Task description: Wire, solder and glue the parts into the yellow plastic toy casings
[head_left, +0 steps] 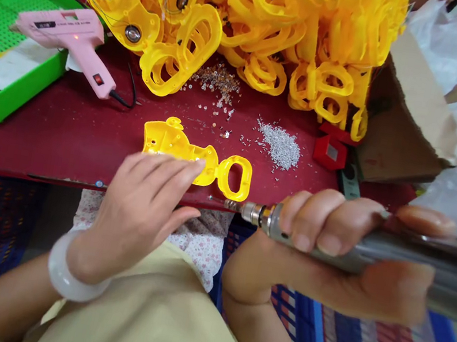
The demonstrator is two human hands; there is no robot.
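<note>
My left hand (138,208) lies with its fingertips on a flat yellow plastic moulded part (175,144), pressing it against the dark red table (51,153). The part has an oval loop handle at its right end. My right hand (332,229) grips a silver rotary tool (394,251) in its fist. The tool's thin bit (219,200) points left, just below the yellow loop, and I cannot tell whether it touches the part. A jade-like bangle (76,268) circles my left wrist.
A large heap of yellow plastic parts (235,26) fills the back of the table. Scattered rhinestones (217,81) and a pile of silver grains (279,144) lie before it. A pink glue gun (69,39) rests on a green tray (5,40). A cardboard box flap (408,113) and white plastic bags stand at right.
</note>
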